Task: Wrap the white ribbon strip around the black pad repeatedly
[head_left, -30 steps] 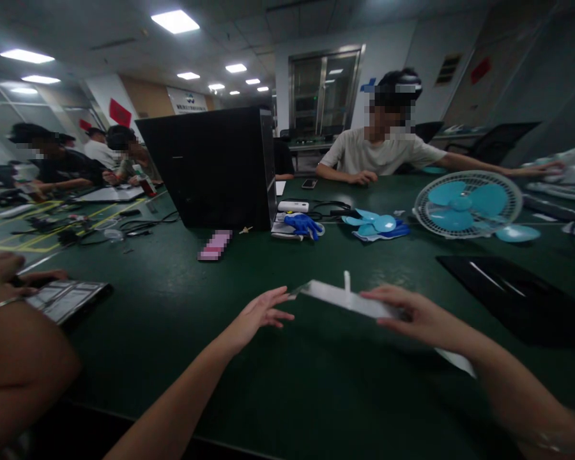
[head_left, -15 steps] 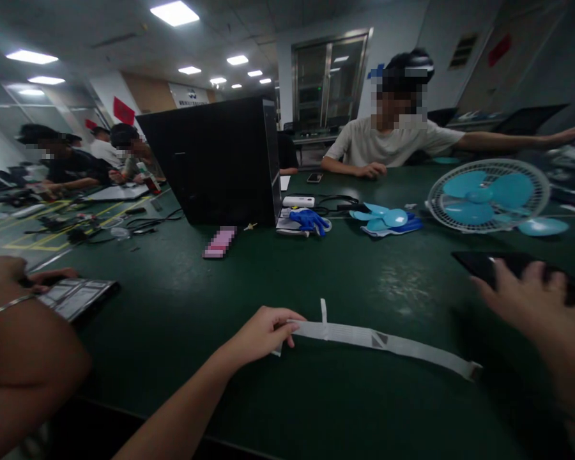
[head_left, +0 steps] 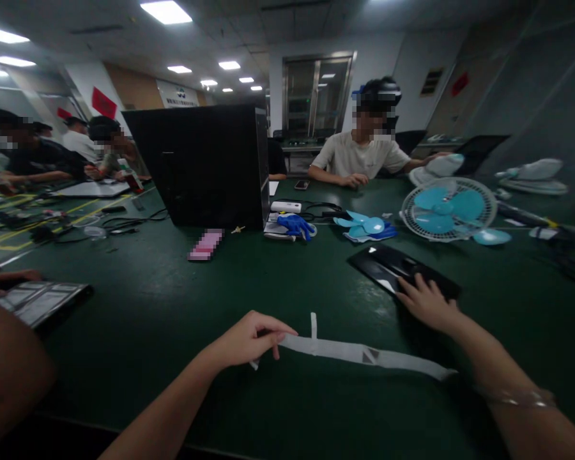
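Note:
My left hand (head_left: pixel 252 338) pinches one end of a pale, flat ribbon-like strip (head_left: pixel 335 349) between thumb and forefinger. The strip stretches to the right across the dark green table, with a narrow tab sticking up from it and a dark patch partway along. Its far end, close to my right forearm, is blurred. On a glossy black flat panel (head_left: pixel 378 262) lies my right hand (head_left: pixel 429 303), fingers spread over its near right part. What kind of panel it is, I cannot tell.
A large black computer case (head_left: pixel 211 166) stands ahead, with a pink phone (head_left: pixel 206 244) before it. Blue gloves (head_left: pixel 294 227), loose light-blue fan blades (head_left: pixel 361 225) and a caged fan (head_left: pixel 445 207) lie further right. Co-workers sit opposite and to the left, one beside a framed board (head_left: pixel 48 300).
The black panel has slid left and inward along with my right hand. My left hand keeps its pinch on the strip. The view has turned slightly right.

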A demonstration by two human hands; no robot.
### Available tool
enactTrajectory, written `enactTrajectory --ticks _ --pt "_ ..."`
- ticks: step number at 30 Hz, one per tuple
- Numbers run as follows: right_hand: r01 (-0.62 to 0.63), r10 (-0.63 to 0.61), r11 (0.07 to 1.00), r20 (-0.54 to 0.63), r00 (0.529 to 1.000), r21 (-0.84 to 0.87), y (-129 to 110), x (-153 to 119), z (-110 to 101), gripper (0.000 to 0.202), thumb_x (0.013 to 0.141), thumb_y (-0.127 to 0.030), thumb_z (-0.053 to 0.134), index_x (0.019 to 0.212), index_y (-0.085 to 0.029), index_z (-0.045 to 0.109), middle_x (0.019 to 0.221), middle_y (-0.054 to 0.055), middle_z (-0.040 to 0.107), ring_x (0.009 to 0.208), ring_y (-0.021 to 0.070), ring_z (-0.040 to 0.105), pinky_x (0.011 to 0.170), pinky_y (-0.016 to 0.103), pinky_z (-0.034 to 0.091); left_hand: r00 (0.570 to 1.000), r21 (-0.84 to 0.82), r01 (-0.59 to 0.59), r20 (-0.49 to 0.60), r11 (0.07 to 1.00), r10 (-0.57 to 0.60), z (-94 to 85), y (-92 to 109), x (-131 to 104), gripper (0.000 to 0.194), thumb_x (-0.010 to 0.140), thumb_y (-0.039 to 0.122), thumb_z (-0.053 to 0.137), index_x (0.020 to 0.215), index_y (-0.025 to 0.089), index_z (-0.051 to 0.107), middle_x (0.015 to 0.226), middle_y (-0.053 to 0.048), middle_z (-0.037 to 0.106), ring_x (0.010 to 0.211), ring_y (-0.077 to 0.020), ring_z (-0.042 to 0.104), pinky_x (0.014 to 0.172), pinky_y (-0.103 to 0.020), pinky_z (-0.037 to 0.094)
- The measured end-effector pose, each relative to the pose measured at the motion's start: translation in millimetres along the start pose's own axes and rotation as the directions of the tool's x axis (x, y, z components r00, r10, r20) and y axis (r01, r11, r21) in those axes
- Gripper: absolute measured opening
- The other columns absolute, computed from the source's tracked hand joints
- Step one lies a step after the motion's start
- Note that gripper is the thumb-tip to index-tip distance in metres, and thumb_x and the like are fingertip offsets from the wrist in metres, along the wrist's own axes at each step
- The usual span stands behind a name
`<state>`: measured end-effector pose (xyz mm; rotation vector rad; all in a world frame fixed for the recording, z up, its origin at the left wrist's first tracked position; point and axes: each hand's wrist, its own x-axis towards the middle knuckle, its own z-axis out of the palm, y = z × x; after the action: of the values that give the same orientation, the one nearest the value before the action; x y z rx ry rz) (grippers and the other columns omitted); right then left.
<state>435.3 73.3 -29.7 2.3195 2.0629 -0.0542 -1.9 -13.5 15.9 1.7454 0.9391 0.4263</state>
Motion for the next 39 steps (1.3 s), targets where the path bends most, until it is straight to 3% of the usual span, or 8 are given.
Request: enactTrajectory --ticks 3,7,13,16,22,28,34,39 --pt "0.205 -0.207 0.978 0.102 0.973 0.029 -44 -19 -8 0.059 0.094 -0.056 0.028 0.15 -0.036 0.028 0.159 0.005 0.012 0.143 0.0342 0.011 0.107 0.063 0.025 0.999 -0.104 0.034 0.024 0.994 -0.032 -0.6 -2 1 0.029 0.09 0.032 0.053 0.11 0.019 0.07 0.089 -0.003 0.069 0.066 -0.0096 0.06 0.061 -0.022 0.046" --pt "0.514 -0.546 0.836 0.197 0.814 0.191 -89 -54 -29 0.062 0.095 -0.059 0.026 0.152 -0.035 0.021 0.159 0.003 -0.001 0.143 0.0317 0.0 0.112 0.061 0.012 0.997 -0.18 0.078 0.015 0.981 -0.076 -2.1 -8 3 0.03 0.086 0.035 0.058 0.105 0.016 0.071 0.089 -0.004 0.07 0.057 -0.0075 0.057 0.053 -0.02 0.044" --pt "0.669 -0.743 0.667 0.214 0.635 0.328 -113 -80 -47 0.057 0.096 -0.058 0.033 0.149 -0.043 0.022 0.159 -0.005 -0.001 0.144 0.0277 -0.001 0.114 0.059 0.001 0.992 -0.171 0.123 0.002 0.977 -0.125 -4.3 -9 6 0.03 0.083 0.037 0.062 0.1 0.015 0.071 0.086 -0.004 0.069 0.053 -0.0065 0.053 0.049 -0.02 0.04" --pt "0.635 -0.741 0.659 0.2 0.641 0.404 -109 -82 -57 0.054 0.096 -0.056 0.033 0.148 -0.042 0.026 0.159 -0.007 0.005 0.145 0.0275 0.006 0.116 0.056 0.006 0.988 -0.128 0.146 -0.039 0.981 -0.152 -6.1 -10 8 0.032 0.085 0.037 0.059 0.108 0.016 0.069 0.09 -0.003 0.067 0.053 -0.0061 0.052 0.05 -0.02 0.039" --pt "0.582 -0.606 0.733 -0.051 0.794 0.352 -95 -91 -81 0.056 0.096 -0.053 0.034 0.148 -0.034 0.032 0.158 0.003 0.018 0.134 0.0312 0.038 0.107 0.054 0.036 0.944 -0.068 0.187 -0.262 0.98 -0.199 -4.4 -13 15 0.043 0.089 0.038 0.052 0.127 0.02 0.058 0.091 -0.002 0.065 0.059 -0.0083 0.053 0.056 -0.022 0.041" --pt "0.738 -0.727 0.669 -0.13 0.674 0.086 -125 -98 -54 0.057 0.092 -0.046 0.05 0.146 -0.036 0.036 0.151 0.006 0.036 0.125 0.0307 0.048 0.099 0.054 0.044 0.943 0.039 0.208 -0.272 0.977 -0.19 4.6 -9 18 0.043 0.091 0.04 0.048 0.128 0.019 0.058 0.068 0.002 0.06 0.057 -0.0117 0.055 0.054 -0.023 0.041" --pt "0.836 -0.822 0.547 -0.163 0.545 0.034 -143 -98 -41 0.055 0.094 -0.024 0.046 0.147 -0.034 0.033 0.132 0.005 0.055 0.115 0.0239 0.054 0.095 0.046 0.046 0.975 0.027 0.096 -0.205 0.995 -0.088 6.0 -8 16 0.041 0.09 0.04 0.049 0.124 0.018 0.061 0.091 -0.004 0.066 0.063 -0.0112 0.058 0.059 -0.024 0.045" --pt "0.838 -0.832 0.545 -0.146 0.535 -0.029 -136 -97 -41 0.058 0.09 -0.013 0.045 0.144 -0.032 0.038 0.127 0.009 0.055 0.106 0.0237 0.057 0.087 0.044 0.05 0.964 0.13 0.111 -0.254 0.985 -0.075 1.7 -9 11 0.047 0.096 0.047 0.036 0.126 0.017 0.059 0.096 -0.006 0.066 0.064 -0.0126 0.06 0.059 -0.025 0.046"
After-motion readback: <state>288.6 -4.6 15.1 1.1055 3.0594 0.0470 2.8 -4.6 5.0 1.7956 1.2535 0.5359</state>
